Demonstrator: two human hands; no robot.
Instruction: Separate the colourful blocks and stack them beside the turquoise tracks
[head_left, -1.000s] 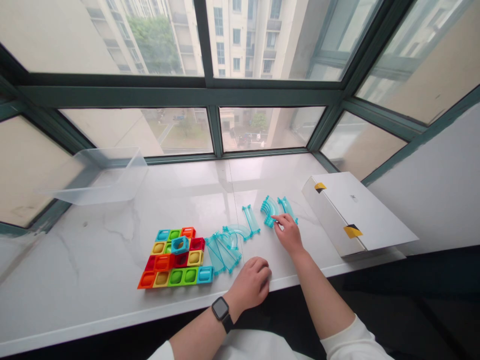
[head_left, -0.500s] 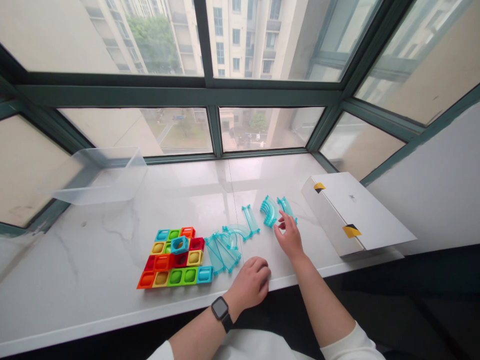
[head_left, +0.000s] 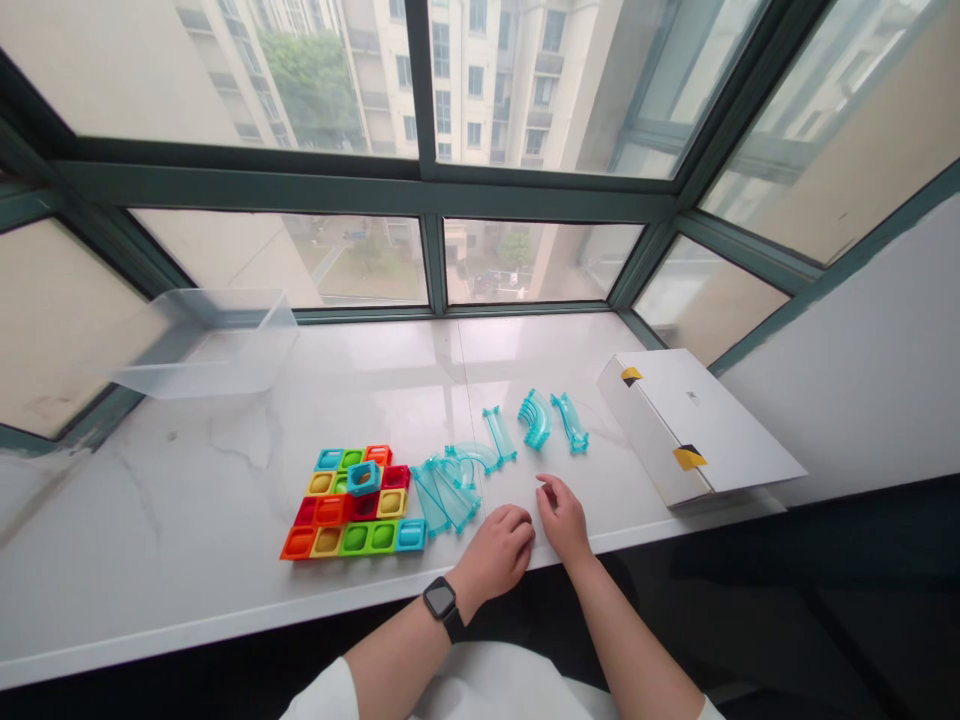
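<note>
My left hand (head_left: 496, 555), with a black watch on the wrist, rests on the white marble sill (head_left: 225, 560) near its front edge, fingers curled under into a loose fist with nothing seen in it. My right hand (head_left: 561, 518) lies right beside it, fingers loosely bent and apart, holding nothing. Beyond the hands lie clear teal track pieces: a stack of curves (head_left: 534, 418), a narrow piece (head_left: 571, 422), a straight piece (head_left: 500, 434) and a heap (head_left: 448, 485). A flat block of coloured square tiles (head_left: 350, 505) sits to the left.
A white flat cardboard box (head_left: 694, 425) with yellow tape lies at the right end of the sill. A clear plastic tub (head_left: 214, 345) stands at the back left by the window. Glass panes and green frames close off the far side.
My right hand let go of the curved teal pieces and drew back toward the sill's front edge, stopping beside my left hand. The left hand stayed put. The view shifted slightly.
</note>
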